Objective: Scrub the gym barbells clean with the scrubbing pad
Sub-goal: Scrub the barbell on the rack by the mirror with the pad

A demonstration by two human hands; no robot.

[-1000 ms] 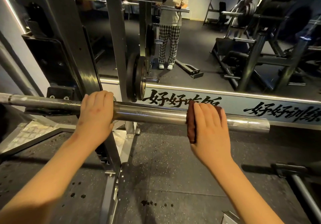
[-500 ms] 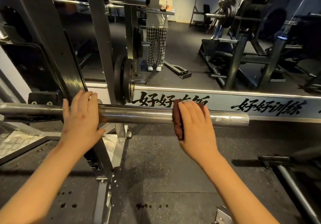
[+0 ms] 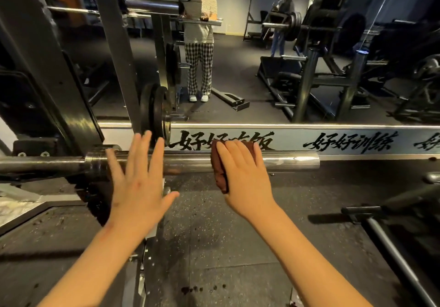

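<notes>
Leftmost, holding the left hand [image 3: 135, 182] flat and fingers-spread at the barbell [image 3: 189, 163] collar, gripping nothing — further right, pressing the scrubbing pad [image 3: 217, 171] onto the sleeve under the curled right hand [image 3: 247, 178]. Might roll the unbraced bar — slipping the pad off.

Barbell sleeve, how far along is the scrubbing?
Looks done: the barbell sleeve shines at its outer end. In hand: the right hand holds the scrubbing pad on mid-sleeve; the left hand is open over the bar. Left: the smudged stretch between the hands, and the shaft.
</notes>
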